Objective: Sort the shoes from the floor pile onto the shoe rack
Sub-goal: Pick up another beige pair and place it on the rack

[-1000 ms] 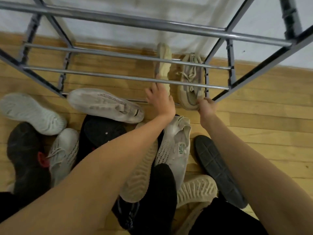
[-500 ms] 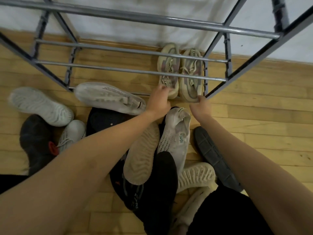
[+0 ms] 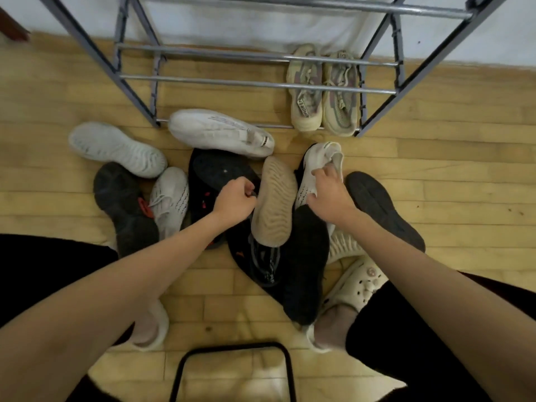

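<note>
Shoes lie piled on the wooden floor before the grey metal shoe rack.
Right hand grips a white knit sneaker; left hand curls beside a tan upturned sole, grasp unclear.

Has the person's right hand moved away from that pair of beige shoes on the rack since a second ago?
Yes. The right hand has come back from the beige pair on the shoe rack toward the person, and now grips a white sneaker in the floor pile.

Left of the beige pair, the shoe rack bottom shelf is free along its bars. The white shoe lies against the rack's front rail, probably blocking low entry there.
</note>
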Motion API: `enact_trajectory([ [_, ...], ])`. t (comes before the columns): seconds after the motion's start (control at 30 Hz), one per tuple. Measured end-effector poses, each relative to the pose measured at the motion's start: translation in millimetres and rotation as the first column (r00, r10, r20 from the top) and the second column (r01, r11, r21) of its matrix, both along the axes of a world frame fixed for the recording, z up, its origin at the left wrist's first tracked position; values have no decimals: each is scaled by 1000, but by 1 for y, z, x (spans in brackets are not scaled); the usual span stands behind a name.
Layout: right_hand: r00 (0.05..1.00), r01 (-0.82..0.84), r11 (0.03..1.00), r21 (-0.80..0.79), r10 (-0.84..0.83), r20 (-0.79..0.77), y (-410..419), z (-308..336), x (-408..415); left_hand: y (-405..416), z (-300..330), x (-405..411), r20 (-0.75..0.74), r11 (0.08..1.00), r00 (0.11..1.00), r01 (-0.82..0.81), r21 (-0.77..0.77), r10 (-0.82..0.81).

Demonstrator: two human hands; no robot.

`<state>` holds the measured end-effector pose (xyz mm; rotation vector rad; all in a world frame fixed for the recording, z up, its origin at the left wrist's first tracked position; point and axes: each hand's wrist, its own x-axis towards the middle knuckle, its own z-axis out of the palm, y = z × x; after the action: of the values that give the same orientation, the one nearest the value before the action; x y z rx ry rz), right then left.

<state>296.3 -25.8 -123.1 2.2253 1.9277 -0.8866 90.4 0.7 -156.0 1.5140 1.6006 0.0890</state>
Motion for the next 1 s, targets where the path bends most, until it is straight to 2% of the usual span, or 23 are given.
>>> enact_trajectory([
  [0.13,1000,8,999,-53,-8,-5,-33,3,-16,-29,2,0,-30,986,999,-31,-162,27],
  [0.3,998,-69,996,-62,69,3,-60,-2,-35,-54,1,1,-20,985,998,-55,-164,52],
  [0.4,992,-111,990,-91,116,56,-70,-2,-44,-57,-6,1,60,954,986,-133,-267,155],
  [0.5,983,-116,989,-97,128,130,-78,-1,-48,-55,-10,0,161,884,934,-231,-406,318],
  [0.6,992,-66,997,-28,68,107,-87,-1,-49,-53,-6,2,273,835,868,-244,-493,415],
  [0.67,997,17,997,72,-23,77,-93,-1,-46,-51,-3,3,343,812,823,-222,-540,453],
  [0.77,976,150,957,247,-184,118,-95,1,-31,-46,6,-2,386,767,766,-209,-607,514],
  [0.83,955,213,939,271,-259,145,-96,3,-13,-44,12,-9,419,767,752,-175,-618,509],
  [0.9,938,267,940,213,-304,168,-96,1,9,-44,18,-14,442,775,741,-163,-610,505],
  [1.0,945,277,960,-32,-266,193,-92,-8,43,-45,26,-8,469,793,740,-140,-593,481],
])
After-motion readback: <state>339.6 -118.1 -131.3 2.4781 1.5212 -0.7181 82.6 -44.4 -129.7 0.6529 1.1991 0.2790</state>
